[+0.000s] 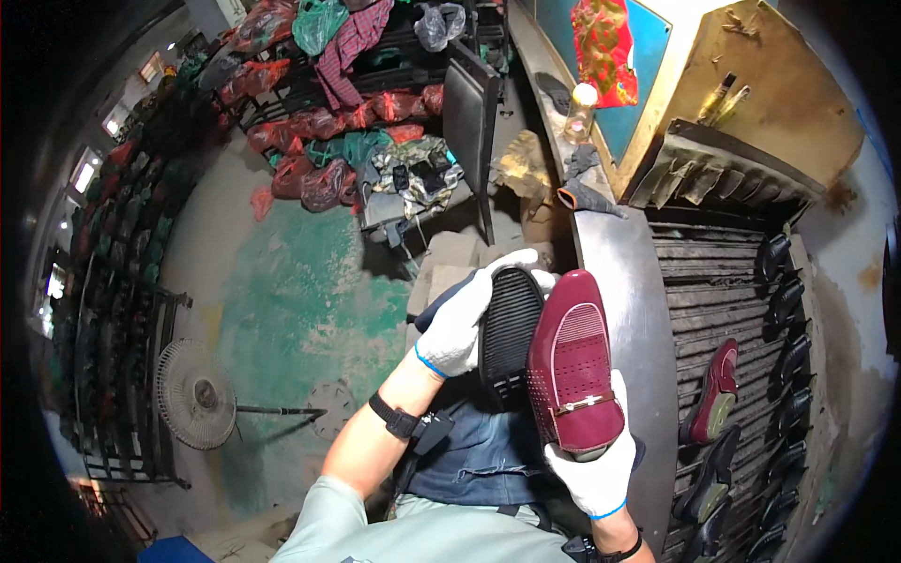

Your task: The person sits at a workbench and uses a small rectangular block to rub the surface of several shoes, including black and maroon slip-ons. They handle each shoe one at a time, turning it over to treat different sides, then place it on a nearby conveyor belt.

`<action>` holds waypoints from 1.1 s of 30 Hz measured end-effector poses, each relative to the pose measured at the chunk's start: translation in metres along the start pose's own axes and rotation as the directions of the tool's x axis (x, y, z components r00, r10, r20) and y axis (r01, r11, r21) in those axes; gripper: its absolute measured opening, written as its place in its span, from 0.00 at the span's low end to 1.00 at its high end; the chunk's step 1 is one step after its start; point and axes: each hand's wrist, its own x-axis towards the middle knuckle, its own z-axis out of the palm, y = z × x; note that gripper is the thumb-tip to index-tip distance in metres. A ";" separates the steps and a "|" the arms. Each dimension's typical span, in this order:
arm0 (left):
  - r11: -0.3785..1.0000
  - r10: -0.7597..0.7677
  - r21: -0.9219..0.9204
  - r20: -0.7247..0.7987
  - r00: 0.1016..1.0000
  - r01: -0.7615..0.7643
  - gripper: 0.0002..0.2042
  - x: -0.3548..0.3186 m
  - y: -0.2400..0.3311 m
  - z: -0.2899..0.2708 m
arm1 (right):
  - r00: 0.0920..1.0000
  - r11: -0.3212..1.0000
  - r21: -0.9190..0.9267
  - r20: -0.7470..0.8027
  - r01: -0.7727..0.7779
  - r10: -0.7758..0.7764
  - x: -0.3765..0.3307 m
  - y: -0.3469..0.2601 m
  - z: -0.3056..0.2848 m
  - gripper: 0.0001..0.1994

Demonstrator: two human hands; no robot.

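Head view, hidden: right hand (593, 469) grips maroon shoe (572, 371), heel covered.
Left hand (465, 319): holds black ribbed sole (510, 333), lower end hidden.
Texture: shoe perforated, smooth, metal-trimmed.

Dark slatted rack (713, 272), one maroon shoe (716, 380) lying on it, black shoes (786, 361) along its right edge

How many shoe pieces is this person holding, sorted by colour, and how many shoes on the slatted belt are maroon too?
Black ribbed sole, in the left hand: 1
Maroon shoe, in the right hand: 1
Maroon shoe on the slatted belt: 1
Total: 3
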 end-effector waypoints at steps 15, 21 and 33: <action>0.973 -0.056 0.227 0.020 0.998 0.050 0.41 0.001 0.006 0.001 | 0.985 0.983 -0.114 0.110 0.145 -0.132 0.009 0.000 0.017 0.58; 0.966 -0.077 0.246 -0.002 0.997 0.075 0.43 0.003 0.007 0.004 | 0.984 0.980 -0.128 0.118 0.150 -0.135 0.012 0.001 0.017 0.59; 0.981 -0.067 0.181 -0.017 0.998 0.069 0.41 0.003 0.006 0.001 | 0.986 0.991 -0.080 0.136 0.110 -0.098 0.021 0.001 0.019 0.57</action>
